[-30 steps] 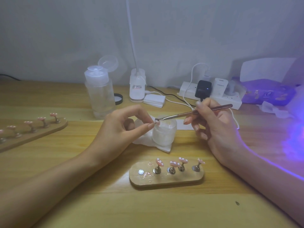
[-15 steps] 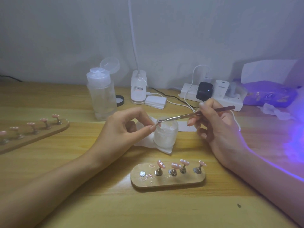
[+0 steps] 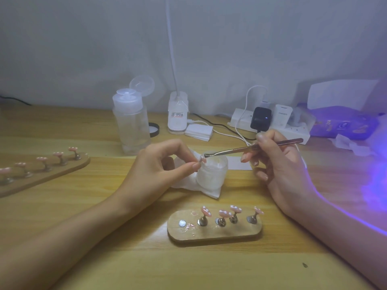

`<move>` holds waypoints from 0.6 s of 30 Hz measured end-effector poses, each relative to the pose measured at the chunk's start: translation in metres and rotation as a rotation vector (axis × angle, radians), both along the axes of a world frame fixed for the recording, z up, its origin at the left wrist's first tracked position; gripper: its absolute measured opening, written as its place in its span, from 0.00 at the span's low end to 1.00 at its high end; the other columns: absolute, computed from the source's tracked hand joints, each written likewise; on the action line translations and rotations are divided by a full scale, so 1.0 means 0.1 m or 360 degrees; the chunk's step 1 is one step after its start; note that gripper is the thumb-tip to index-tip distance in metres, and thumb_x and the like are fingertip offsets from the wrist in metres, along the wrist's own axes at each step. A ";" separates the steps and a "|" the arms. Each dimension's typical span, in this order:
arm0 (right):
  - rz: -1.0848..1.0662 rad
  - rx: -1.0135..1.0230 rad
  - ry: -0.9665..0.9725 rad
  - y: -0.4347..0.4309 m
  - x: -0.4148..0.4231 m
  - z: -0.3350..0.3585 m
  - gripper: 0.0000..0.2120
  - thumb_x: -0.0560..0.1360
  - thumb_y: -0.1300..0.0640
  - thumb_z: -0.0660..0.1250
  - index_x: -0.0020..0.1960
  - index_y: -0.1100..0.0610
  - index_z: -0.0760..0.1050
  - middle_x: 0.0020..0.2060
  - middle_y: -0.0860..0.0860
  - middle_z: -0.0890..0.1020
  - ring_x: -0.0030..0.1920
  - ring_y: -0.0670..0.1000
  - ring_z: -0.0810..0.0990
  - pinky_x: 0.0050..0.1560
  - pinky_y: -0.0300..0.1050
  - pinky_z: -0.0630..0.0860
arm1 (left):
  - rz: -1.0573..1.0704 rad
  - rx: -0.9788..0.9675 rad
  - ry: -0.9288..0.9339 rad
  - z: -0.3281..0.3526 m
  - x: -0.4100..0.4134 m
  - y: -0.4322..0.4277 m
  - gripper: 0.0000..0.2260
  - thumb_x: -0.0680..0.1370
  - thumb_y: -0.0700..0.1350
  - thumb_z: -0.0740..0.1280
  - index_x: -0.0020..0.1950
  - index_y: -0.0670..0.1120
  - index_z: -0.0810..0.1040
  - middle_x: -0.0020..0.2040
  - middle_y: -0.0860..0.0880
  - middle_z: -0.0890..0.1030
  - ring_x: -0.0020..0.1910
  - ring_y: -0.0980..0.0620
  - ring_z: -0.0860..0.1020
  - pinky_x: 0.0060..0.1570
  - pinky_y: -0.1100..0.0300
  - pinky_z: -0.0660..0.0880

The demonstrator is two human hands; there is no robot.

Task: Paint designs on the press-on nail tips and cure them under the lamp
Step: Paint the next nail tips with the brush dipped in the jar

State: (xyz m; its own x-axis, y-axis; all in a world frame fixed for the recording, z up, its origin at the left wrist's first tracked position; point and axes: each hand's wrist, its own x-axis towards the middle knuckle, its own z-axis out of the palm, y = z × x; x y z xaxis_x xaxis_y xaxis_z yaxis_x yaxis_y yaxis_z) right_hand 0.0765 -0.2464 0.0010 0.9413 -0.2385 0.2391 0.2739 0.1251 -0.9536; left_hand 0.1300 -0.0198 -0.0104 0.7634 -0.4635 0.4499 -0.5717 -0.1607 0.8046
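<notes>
My left hand [image 3: 159, 164] pinches a small nail tip [image 3: 201, 159] between thumb and forefinger, just left of an open white jar [image 3: 211, 174]. My right hand [image 3: 278, 164] grips a thin metal tool [image 3: 251, 149] whose flat end hovers over the jar's rim, close to the pinched tip. Nearer me, a short wooden holder [image 3: 213, 232] carries several pink nail tips [image 3: 206, 211] on small metal stands, with one bare magnet spot at its left. A longer wooden holder [image 3: 52, 174] with more pink tips lies at the far left.
A white tissue [image 3: 188, 183] lies under the jar. Behind stand a clear pump bottle [image 3: 130, 124], a white lamp base [image 3: 177, 114], a power strip [image 3: 272, 124] with plugs and cables, and a purple pack [image 3: 343, 124]. Violet light [image 3: 374, 181] glows on the table at the right.
The tool's tip has lifted slightly away from the pinched nail tip and now sits over the jar's rim. Both hands otherwise stay in place.
</notes>
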 end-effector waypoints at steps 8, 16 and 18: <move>-0.0043 0.0018 0.0019 -0.01 0.01 -0.01 0.11 0.75 0.50 0.66 0.37 0.51 0.68 0.29 0.54 0.81 0.29 0.45 0.72 0.23 0.33 0.63 | -0.0008 -0.0020 0.0027 -0.01 0.00 0.00 0.08 0.74 0.44 0.74 0.40 0.43 0.79 0.26 0.64 0.74 0.23 0.60 0.62 0.25 0.73 0.59; -0.0061 0.0013 0.0036 -0.01 0.01 -0.02 0.13 0.79 0.54 0.64 0.37 0.53 0.68 0.29 0.55 0.81 0.28 0.45 0.71 0.22 0.33 0.62 | -0.0022 -0.0040 0.0034 -0.01 0.01 0.00 0.09 0.73 0.48 0.76 0.39 0.44 0.80 0.26 0.62 0.74 0.23 0.60 0.62 0.25 0.72 0.59; -0.0032 0.0049 0.0010 -0.01 0.01 -0.01 0.12 0.77 0.51 0.65 0.38 0.53 0.68 0.30 0.55 0.82 0.27 0.45 0.71 0.22 0.33 0.63 | -0.0028 -0.0040 0.0035 -0.01 0.02 0.01 0.08 0.73 0.48 0.75 0.39 0.46 0.80 0.27 0.61 0.75 0.24 0.60 0.62 0.25 0.71 0.59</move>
